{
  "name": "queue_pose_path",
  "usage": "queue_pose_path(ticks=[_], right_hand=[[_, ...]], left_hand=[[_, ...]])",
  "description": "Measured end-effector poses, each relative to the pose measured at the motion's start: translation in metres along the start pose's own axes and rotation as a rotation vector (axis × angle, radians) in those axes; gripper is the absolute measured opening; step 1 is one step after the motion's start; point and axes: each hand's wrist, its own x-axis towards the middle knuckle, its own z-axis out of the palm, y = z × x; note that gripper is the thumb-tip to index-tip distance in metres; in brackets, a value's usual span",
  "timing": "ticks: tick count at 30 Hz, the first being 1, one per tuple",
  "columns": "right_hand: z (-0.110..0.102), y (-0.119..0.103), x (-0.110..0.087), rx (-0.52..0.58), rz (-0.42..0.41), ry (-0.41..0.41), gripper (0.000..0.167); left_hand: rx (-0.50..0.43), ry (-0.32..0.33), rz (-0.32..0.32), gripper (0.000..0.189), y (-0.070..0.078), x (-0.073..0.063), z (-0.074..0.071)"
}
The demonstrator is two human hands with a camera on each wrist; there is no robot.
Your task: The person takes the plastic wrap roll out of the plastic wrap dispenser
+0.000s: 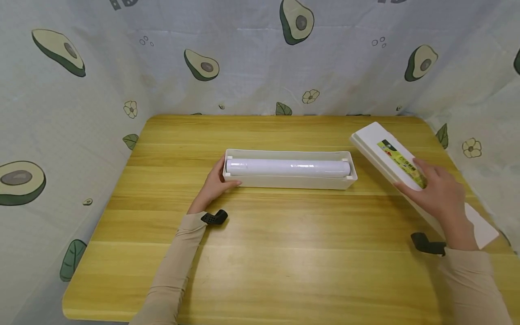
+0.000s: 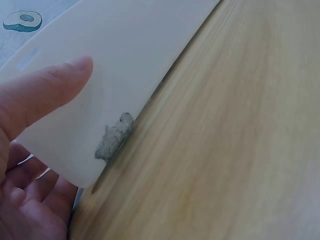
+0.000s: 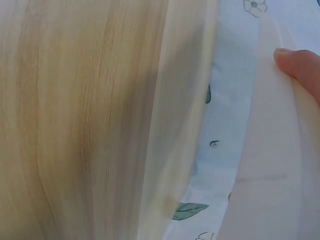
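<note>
A long white plastic-wrap box [image 1: 284, 182] lies uncovered on the table, with a shiny roll of plastic wrap [image 1: 288, 168] inside it. My left hand [image 1: 211, 187] grips the box's left end, thumb along the front wall and fingers round the end. In the left wrist view, a crumpled grey patch [image 2: 115, 137] shows on the box wall near its lower corner. Off to the right, my right hand [image 1: 440, 194] holds the long white lid [image 1: 382, 158] tilted over the table's right side. Its yellow-green label [image 1: 400, 162] is partly covered by the fingers.
The wooden table [image 1: 284, 253] has rounded corners. Behind and beside it hangs a pale curtain [image 1: 252, 58] printed with avocados, leaves and flowers. A black wrist camera [image 1: 215, 217] sits at the left cuff, another wrist camera [image 1: 426, 243] at the right.
</note>
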Motion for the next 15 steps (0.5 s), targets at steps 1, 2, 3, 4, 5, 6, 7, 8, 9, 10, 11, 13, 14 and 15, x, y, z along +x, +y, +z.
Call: queue_pose_path(ticks=[1,2,3,4,5,6,7,8,9,10,11,13,14,15], right_hand=[[0.000,0.000,0.000,-0.002,0.006,-0.002,0.084],[0.000,0.001,0.000,0.000,0.011,-0.006,0.084],[0.000,0.001,0.000,-0.001,0.016,-0.009,0.084],[0.000,0.001,0.001,-0.003,0.021,-0.014,0.085],[0.000,0.002,0.001,-0.004,0.026,-0.016,0.085],[0.000,0.002,0.001,-0.004,0.030,-0.018,0.085],[0.000,0.002,0.001,-0.006,0.034,-0.020,0.086],[0.000,0.002,0.002,-0.007,0.037,-0.020,0.086],[0.000,0.002,0.002,-0.010,0.040,-0.021,0.086],[0.000,0.002,0.002,-0.010,0.042,-0.021,0.085],[0.000,0.002,0.001,-0.010,0.044,-0.019,0.085],[-0.001,0.003,0.001,-0.015,0.050,-0.022,0.085],[-0.001,0.004,0.002,-0.018,0.053,-0.026,0.085],[-0.001,0.004,0.002,-0.018,0.056,-0.029,0.085]], left_hand=[[0.005,0.001,0.001,0.097,-0.002,0.001,0.000],[0.011,0.003,0.004,0.097,-0.005,0.002,0.000],[0.018,0.006,0.007,0.097,-0.008,0.003,-0.001],[0.018,0.008,0.006,0.098,-0.011,0.004,-0.001],[0.028,0.010,0.012,0.098,-0.014,0.005,-0.002],[0.032,0.011,0.018,0.098,-0.015,0.006,-0.002],[0.035,0.013,0.022,0.098,-0.016,0.006,-0.002],[0.037,0.014,0.029,0.098,-0.017,0.006,-0.002],[0.036,0.013,0.035,0.098,-0.018,0.006,-0.002],[0.036,0.011,0.039,0.097,-0.018,0.006,-0.002],[0.037,0.011,0.042,0.097,-0.018,0.006,-0.002],[0.041,0.010,0.045,0.097,-0.018,0.006,-0.002],[0.042,0.010,0.045,0.096,-0.018,0.006,-0.002],[0.046,0.011,0.043,0.096,-0.018,0.006,-0.002]])
